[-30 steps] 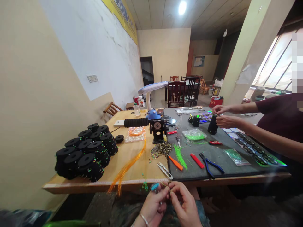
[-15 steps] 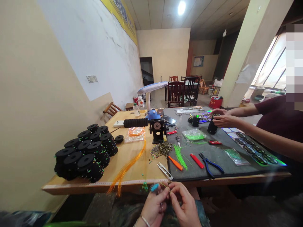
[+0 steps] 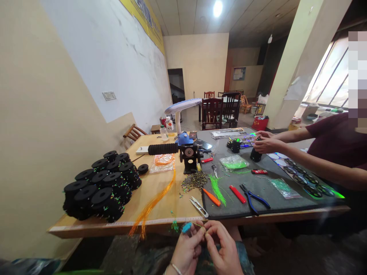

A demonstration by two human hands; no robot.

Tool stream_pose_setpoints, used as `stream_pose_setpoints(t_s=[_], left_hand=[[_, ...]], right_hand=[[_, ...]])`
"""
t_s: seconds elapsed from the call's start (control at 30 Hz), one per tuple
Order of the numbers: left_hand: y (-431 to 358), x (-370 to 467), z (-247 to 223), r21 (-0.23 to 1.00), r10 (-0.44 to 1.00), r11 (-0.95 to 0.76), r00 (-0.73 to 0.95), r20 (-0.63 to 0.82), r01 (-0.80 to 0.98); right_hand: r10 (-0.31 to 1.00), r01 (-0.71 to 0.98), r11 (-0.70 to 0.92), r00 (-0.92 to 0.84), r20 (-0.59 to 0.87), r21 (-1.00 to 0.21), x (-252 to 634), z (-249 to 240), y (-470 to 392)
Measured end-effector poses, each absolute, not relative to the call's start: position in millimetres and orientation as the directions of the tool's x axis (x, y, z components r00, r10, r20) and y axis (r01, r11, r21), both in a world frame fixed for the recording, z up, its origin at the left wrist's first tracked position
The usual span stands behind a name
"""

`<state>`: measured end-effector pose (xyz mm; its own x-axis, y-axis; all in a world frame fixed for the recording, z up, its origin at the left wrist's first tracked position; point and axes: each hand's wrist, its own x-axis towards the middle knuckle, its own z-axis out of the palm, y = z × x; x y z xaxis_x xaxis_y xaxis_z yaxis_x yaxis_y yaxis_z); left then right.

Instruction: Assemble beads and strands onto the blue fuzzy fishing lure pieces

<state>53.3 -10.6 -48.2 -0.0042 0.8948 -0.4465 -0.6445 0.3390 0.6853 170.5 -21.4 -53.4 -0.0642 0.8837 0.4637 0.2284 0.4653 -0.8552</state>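
Note:
My left hand (image 3: 187,246) is closed in front of the table edge, pinching a thin yellow-green line (image 3: 197,224). A bright blue, bumpy piece (image 3: 186,228) sits at its index finger; whether it is worn or held I cannot tell. My right hand (image 3: 222,244) touches the left one, thumb and fingertips pinched together at the line's end. Whatever tiny part lies between the fingertips is hidden. Just beyond the hands, thread snips (image 3: 198,206) lie on the table, and small green loops (image 3: 174,225) hang at its edge.
Stacked black foam spools (image 3: 97,191) fill the left side. Orange strands (image 3: 156,202) trail over the edge. A winding device (image 3: 189,158), metal pieces (image 3: 196,178), green strands (image 3: 217,189), a red lighter (image 3: 237,194) and pliers (image 3: 254,199) lie ahead. A co-worker's hands (image 3: 265,142) hold black spools.
The whole view has shifted slightly, so the table things appear a little further left. My hands keep the same pinch on the line. The co-worker's hands have moved slightly around the spools.

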Motion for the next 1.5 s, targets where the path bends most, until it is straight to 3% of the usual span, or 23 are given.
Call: stream_pose_setpoints(t_s=[0.83, 1.3, 1.5], left_hand=[[-9.9, 55.5, -44.9, 0.652, 0.889, 0.361, 0.034, -0.457, -0.666], [-8.9, 54.5, -45.0, 0.702, 0.910, 0.345, 0.039, -0.413, -0.623], [-7.3, 47.9, -41.3, 0.734, 0.925, 0.315, 0.021, -0.379, -0.601]], right_hand=[[0.884, 0.227, 0.461, -0.037, 0.466, -0.858, 170.1, -56.8, -19.9], [0.890, 0.231, 0.452, -0.056, 0.452, -0.862, 172.0, -65.4, -21.1], [0.862, 0.484, 0.423, 0.047, 0.505, -0.766, 202.1, -66.2, -7.8]])
